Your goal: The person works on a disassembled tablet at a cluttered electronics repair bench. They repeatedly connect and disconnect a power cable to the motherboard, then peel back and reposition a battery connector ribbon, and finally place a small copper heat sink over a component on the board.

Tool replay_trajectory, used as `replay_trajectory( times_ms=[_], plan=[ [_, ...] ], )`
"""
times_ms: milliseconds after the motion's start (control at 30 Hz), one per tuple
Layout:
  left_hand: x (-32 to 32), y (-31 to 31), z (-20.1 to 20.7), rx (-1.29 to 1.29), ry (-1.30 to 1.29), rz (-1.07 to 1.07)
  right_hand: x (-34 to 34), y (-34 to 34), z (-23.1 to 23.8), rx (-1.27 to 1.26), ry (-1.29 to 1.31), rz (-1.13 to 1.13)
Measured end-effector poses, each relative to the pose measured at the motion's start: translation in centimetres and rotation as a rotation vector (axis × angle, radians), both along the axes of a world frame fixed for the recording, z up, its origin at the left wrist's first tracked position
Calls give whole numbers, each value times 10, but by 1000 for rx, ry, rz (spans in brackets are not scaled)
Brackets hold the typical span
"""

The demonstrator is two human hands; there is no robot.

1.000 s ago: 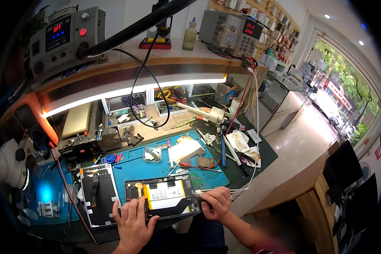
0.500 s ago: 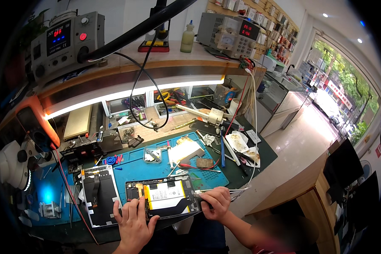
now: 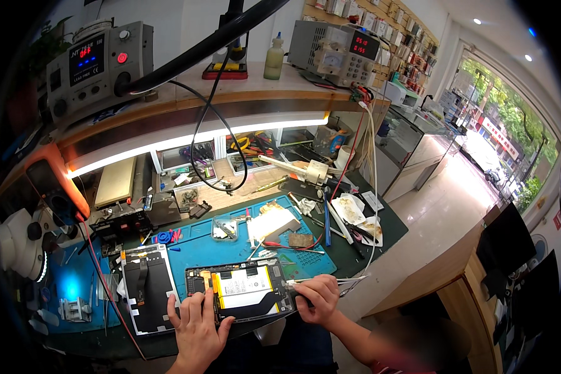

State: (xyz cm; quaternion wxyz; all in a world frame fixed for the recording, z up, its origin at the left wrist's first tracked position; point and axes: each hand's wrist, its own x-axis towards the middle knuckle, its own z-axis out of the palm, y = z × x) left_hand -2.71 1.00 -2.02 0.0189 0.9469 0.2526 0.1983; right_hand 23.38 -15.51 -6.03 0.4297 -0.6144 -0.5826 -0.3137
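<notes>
An opened tablet (image 3: 285,295) lies at the near edge of the bench, its insides facing up. Its white battery (image 3: 243,288) has a yellow strip along one side. My left hand (image 3: 199,330) rests over the tablet's left part, fingers stretched and thumb apart, fingertips near an orange flex cable. At the tablet's right edge my right hand (image 3: 318,300) is closed in a pinch on a white cable (image 3: 353,279), whose plug end meets the tablet's side. Part of that plug is hidden by the fingers. Left of the tablet lies a detached screen panel (image 3: 146,299), dark with a white border.
A blue work mat (image 3: 196,240) carries a clear box of small parts (image 3: 224,229) and red test leads (image 3: 287,245). An orange multimeter (image 3: 56,181) stands at left near a microscope (image 3: 22,243). A power supply (image 3: 336,53) sits on the shelf, below a thick black hose (image 3: 199,43).
</notes>
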Motion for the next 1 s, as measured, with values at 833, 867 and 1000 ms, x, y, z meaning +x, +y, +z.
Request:
replay_trajectory(
  times_ms=[833,867,1000],
  plan=[
    [0,1,-1,-23,-5,-2,0,-1,2,-25,0,-9],
    [0,1,-1,-26,-6,-2,0,-1,2,-24,-1,-10],
    [0,1,-1,-16,-16,-6,0,-1,1,-20,-1,-10]
  ],
)
